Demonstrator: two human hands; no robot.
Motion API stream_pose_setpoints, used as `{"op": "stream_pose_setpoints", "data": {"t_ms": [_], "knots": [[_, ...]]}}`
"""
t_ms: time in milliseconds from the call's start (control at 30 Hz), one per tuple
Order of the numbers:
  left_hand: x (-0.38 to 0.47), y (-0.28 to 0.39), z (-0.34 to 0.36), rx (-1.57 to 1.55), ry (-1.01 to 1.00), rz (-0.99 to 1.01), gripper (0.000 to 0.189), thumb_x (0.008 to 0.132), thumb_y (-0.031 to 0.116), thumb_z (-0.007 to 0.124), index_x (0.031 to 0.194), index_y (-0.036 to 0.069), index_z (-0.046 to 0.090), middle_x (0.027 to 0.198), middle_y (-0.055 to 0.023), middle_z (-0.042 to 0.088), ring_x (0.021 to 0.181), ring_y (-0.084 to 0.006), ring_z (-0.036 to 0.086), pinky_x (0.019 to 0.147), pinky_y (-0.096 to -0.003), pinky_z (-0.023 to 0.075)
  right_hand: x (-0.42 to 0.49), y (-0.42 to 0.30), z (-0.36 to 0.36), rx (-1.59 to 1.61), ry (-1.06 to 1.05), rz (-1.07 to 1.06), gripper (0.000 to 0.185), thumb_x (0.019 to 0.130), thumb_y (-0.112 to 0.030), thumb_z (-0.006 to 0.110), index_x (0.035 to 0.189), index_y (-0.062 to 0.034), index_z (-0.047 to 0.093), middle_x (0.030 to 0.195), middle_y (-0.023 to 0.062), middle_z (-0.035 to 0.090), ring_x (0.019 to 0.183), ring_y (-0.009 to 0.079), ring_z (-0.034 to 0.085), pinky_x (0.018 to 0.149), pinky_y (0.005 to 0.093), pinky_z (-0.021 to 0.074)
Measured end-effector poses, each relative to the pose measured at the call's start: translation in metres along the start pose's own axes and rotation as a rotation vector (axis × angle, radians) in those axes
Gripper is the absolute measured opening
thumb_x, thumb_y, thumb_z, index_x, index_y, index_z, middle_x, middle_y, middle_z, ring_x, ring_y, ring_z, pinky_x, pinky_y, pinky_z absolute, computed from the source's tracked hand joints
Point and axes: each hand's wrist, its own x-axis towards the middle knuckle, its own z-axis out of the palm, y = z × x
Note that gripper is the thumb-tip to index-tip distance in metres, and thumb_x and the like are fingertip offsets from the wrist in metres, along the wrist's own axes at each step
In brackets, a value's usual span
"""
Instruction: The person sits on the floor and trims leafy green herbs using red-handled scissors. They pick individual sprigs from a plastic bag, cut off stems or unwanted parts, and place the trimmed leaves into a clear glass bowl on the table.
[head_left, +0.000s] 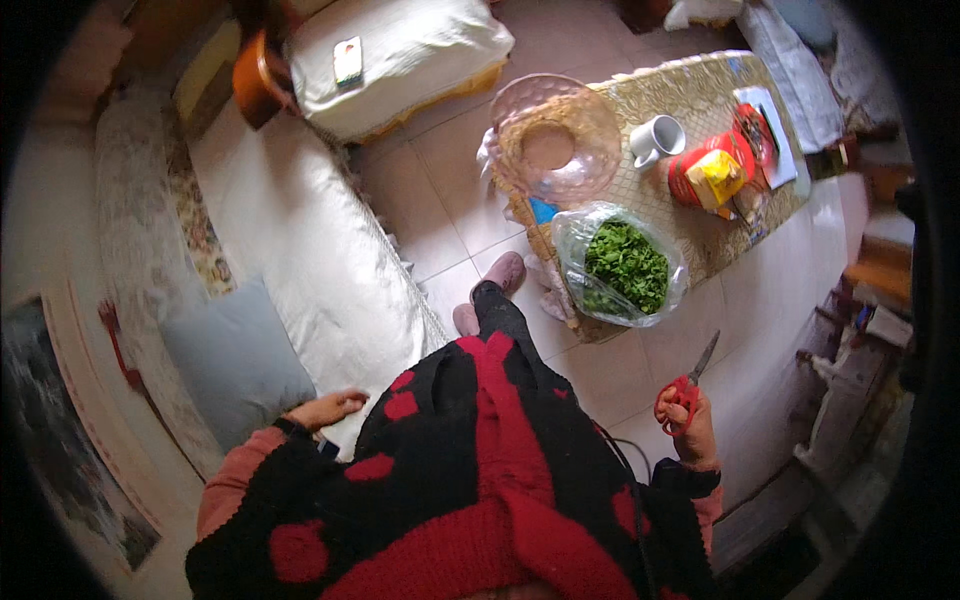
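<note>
My right hand (690, 424) holds a pair of scissors (686, 394) by their red handles, with the blades together and pointing up and away from me. My left hand (328, 410) hangs at my left side by the white-covered sofa and grey cushion, its fingers loosely bent with nothing seen in them. Ahead on the patterned tablecloth (637, 97) stands a clear plastic bag (574, 251) of chopped green leaves (626, 266) at the near corner. A pinkish see-through bowl (555, 142) lies behind it. Whether my left fingers touch the sofa, I cannot tell.
A white mug (658, 140), a red container (686, 176) and a yellow packet (716, 177) are on the table. The white-covered sofa (300, 225) with a grey cushion (234, 358) runs along the left. A phone (347, 61) lies on the far white seat.
</note>
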Motion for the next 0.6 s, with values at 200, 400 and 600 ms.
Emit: {"op": "stream_pose_setpoints", "data": {"t_ms": [200,400,600], "knots": [[-0.020,-0.007,-0.050,0.162,-0.302,-0.289,0.043,0.093,0.033,0.049,0.126,0.006,0.049,0.120,-0.0054,0.055,0.104,-0.0156,0.049,0.087,-0.0300,0.0415,-0.010,0.013,0.003,0.275,0.236,-0.037,0.031,0.074,-0.021,0.072,0.088,-0.0061,0.050,0.076,0.0038,0.052,0.066,0.0137,0.050,0.061,0.0254,0.0407],[-0.015,0.049,-0.109,0.250,-0.328,-0.397,0.039,0.093,0.030,0.050,0.122,0.005,0.052,0.118,-0.0059,0.056,0.103,-0.0160,0.051,0.086,-0.0302,0.0425,-0.013,0.013,0.015,0.391,0.402,-0.067,0.022,0.076,-0.014,0.067,0.087,-0.0044,0.051,0.076,0.0058,0.053,0.066,0.0140,0.050,0.060,0.0256,0.0408],[0.016,0.102,-0.189,0.345,-0.415,-0.488,0.035,0.092,0.027,0.050,0.119,0.004,0.054,0.115,-0.0063,0.058,0.101,-0.0164,0.053,0.086,-0.0304,0.0435,0.023,-0.018,0.030,0.252,0.366,-0.098,0.029,0.076,-0.027,0.071,0.083,-0.0070,0.051,0.073,0.0028,0.050,0.063,0.0128,0.045,0.058,0.0255,0.0370]]}}
